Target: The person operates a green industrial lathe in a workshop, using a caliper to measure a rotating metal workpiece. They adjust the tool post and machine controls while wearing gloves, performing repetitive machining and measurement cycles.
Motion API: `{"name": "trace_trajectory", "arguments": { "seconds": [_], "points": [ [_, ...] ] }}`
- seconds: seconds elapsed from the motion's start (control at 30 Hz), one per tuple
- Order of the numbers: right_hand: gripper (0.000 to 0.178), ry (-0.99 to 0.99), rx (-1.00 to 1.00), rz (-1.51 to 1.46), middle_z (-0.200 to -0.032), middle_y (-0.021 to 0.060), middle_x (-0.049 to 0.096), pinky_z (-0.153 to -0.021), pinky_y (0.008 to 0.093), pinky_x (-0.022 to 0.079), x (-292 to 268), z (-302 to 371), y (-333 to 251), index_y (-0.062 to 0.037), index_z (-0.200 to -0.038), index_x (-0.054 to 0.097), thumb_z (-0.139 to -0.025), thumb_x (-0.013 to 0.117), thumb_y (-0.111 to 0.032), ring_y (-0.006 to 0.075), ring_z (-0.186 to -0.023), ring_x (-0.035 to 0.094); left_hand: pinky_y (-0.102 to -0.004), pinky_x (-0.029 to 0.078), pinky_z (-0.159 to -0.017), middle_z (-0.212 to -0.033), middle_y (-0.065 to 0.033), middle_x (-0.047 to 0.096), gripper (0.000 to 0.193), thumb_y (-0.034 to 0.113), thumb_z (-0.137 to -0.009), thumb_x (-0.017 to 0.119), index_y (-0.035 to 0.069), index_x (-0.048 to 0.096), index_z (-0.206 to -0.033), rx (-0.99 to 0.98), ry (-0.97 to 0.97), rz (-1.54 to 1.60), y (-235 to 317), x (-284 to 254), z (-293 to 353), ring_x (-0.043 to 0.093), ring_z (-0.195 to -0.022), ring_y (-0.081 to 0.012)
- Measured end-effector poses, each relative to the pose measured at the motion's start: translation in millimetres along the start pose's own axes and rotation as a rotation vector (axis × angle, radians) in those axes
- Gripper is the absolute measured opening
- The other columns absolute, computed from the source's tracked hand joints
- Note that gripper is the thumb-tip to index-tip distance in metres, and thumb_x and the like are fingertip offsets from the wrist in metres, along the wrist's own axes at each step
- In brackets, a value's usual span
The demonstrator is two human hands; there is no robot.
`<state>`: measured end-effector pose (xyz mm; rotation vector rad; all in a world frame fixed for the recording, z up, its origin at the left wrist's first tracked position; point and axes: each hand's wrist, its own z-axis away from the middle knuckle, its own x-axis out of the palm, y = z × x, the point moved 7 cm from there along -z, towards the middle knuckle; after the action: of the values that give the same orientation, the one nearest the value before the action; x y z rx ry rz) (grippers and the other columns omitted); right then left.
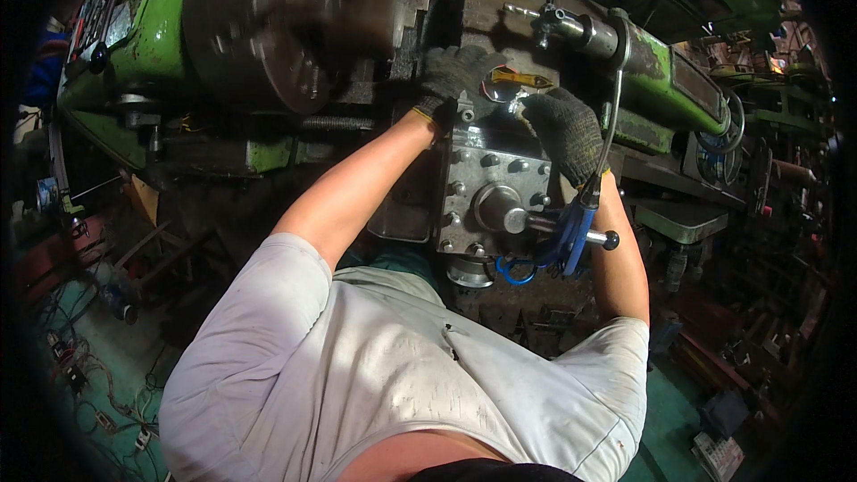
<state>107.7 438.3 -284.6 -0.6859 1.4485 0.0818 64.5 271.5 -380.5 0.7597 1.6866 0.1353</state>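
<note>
Both my hands wear dark knit gloves and are close together beyond the lathe's square tool post. My left hand has its fingers curled toward the right, at a small curved piece with a reddish edge that I cannot make out. My right hand is bent inward, its fingertips closed at a small shiny bit whose kind is unclear. Between the hands, a little farther off, lies a slim yellow-orange tool with dark markings. The tool post carries several bolts and a round central hub.
A large blurred chuck is at the left, beside the green headstock. The green tailstock is at the right. A ball-ended lever and a blue coiled hose are by my right forearm. Cables lie on the floor.
</note>
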Motion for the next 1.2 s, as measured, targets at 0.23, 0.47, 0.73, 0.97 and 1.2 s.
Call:
{"name": "trace_trajectory", "arguments": {
  "seconds": [0.23,0.47,0.73,0.97,1.2],
  "points": [
    [0.020,0.102,-0.010,-0.046,-0.103,0.0155,0.070,-0.080,0.0455,0.057,-9.2,4.0,-5.5,-0.0088,-0.108,0.077,-0.089,0.072,-0.005,0.0374,-0.095,0.070,-0.0508,0.046,-0.107,-0.133,-0.0121,0.067,0.065,0.050,-0.080,0.081,0.022,0.066,-0.137,-0.105,-0.088,0.179,-9.0,5.4,-6.1,0.063,-0.127,-0.0335],
    [0.034,0.221,-0.044,-0.106,-0.107,0.0187,0.070,-0.081,0.0436,0.057,-29.3,10.9,-8.3,-0.0045,-0.116,0.076,-0.085,0.072,0.008,0.0375,-0.097,0.070,-0.0456,0.055,-0.097,-0.119,-0.0137,0.073,0.044,0.026,-0.076,0.084,0.017,0.073,-0.117,-0.112,-0.118,0.216,-4.7,4.3,-12.4,0.069,-0.114,-0.0346],
    [0.027,0.339,-0.074,-0.042,-0.108,0.0181,0.069,-0.083,0.0453,0.057,-48.3,8.1,-17.4,-0.0047,-0.112,0.075,-0.087,0.074,0.003,0.0399,-0.099,0.069,-0.0532,0.046,-0.112,-0.136,-0.0130,0.065,0.076,0.046,-0.070,0.086,0.025,0.065,-0.139,-0.064,-0.291,0.336,-22.9,34.6,-20.3,0.059,-0.134,-0.0336],
    [0.024,0.428,-0.096,0.028,-0.108,0.0165,0.070,-0.084,0.0460,0.057,-59.2,-2.8,-19.1,-0.0059,-0.111,0.075,-0.087,0.075,0.000,0.0392,-0.099,0.070,-0.0465,0.051,-0.110,-0.132,-0.0135,0.068,0.073,0.033,-0.067,0.090,0.020,0.067,-0.135,-0.057,-0.108,0.363,-25.3,24.6,-34.8,0.063,-0.126,-0.0343],
    [0.021,0.517,-0.089,0.060,-0.104,0.0168,0.071,-0.083,0.0462,0.057,-68.6,-20.9,-20.9,-0.0068,-0.108,0.076,-0.088,0.075,-0.001,0.0395,-0.097,0.070,-0.0452,0.053,-0.105,-0.121,-0.0144,0.072,0.061,0.029,-0.070,0.087,0.017,0.072,-0.128,-0.086,-0.075,0.596,-33.1,25.0,-53.7,0.066,-0.119,-0.0353]
  ]
}}
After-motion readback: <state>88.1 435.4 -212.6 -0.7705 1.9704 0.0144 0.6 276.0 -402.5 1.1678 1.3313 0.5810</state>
